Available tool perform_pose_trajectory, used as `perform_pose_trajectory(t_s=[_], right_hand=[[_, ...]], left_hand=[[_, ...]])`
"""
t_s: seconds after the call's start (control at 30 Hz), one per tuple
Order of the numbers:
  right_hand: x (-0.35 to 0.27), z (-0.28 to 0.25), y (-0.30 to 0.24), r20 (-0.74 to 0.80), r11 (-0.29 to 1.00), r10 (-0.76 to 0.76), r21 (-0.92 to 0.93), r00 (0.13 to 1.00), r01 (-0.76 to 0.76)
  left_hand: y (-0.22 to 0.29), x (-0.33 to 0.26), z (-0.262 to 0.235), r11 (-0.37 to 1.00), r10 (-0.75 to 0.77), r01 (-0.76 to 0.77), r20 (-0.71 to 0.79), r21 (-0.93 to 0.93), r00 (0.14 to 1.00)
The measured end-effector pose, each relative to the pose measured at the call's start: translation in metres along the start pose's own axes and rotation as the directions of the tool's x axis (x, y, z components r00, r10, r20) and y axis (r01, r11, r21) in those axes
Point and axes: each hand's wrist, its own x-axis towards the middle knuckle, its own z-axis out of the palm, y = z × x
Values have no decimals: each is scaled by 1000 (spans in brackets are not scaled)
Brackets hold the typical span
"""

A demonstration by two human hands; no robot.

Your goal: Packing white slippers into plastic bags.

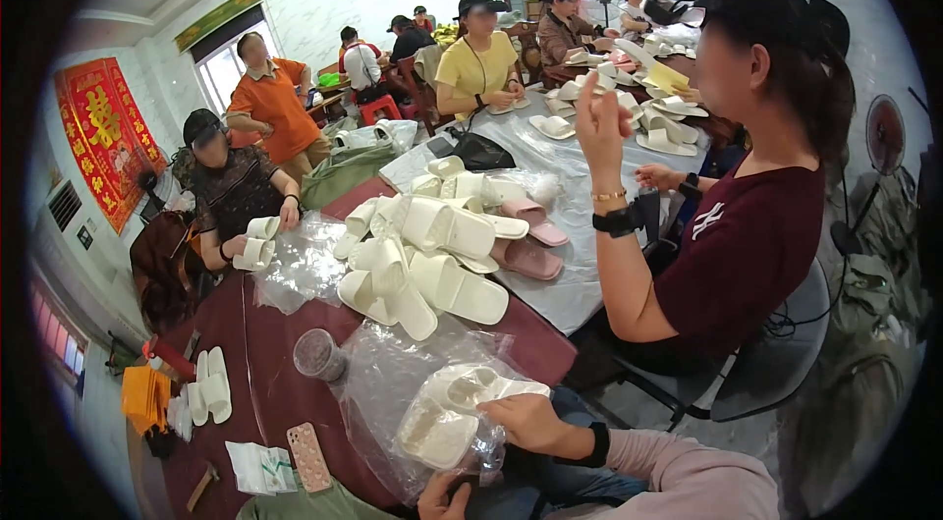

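Observation:
In front of me is a pair of white slippers (442,427), partly inside a clear plastic bag (378,402) at the table's near edge. My right hand (535,424), with a black band at the wrist, has its fingers closed at the edge of one slipper by the bag. Low in the picture, my left hand (444,497) is curled at the bag's lower edge; part of it is cut off. Just beyond, a heap of white slippers (447,225) covers the middle of the table, with pink slippers (530,261) at its right side.
A clear plastic cup (319,355), a patterned phone (308,456), a small white packet (260,467) and a hammer (203,486) lie to the left. Another white pair (209,387) stands near an orange stack (145,397). A seated person (747,235) is close on my right; across, another holds slippers.

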Motion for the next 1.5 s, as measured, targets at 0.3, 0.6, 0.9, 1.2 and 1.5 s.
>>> perform_pose_trajectory(t_s=[0.3, 0.6, 0.9, 1.2, 1.5], right_hand=[[1, -7, 7, -59, 995, 92, 49, 994, -89], [8, -20, -12, -93, 973, 76, 223, 993, -53], [6, -1, -6, 146, 857, 73, 497, 987, -137], [-40, 18, 31, 471, 586, -104, 740, 876, -329], [-48, 76, -2, 498, 373, -35, 811, 866, -451]], left_hand=[[-57, -38, -94, 829, 185, 89, -421, 552, 888], [-67, -79, -124, 516, -302, 762, -750, 390, 588], [-157, -119, -133, 543, -326, 617, -533, 570, 780], [-128, -129, -115, 396, -352, 645, -541, 654, 764], [-146, -157, -118, 222, -36, 566, -574, 794, 818]])
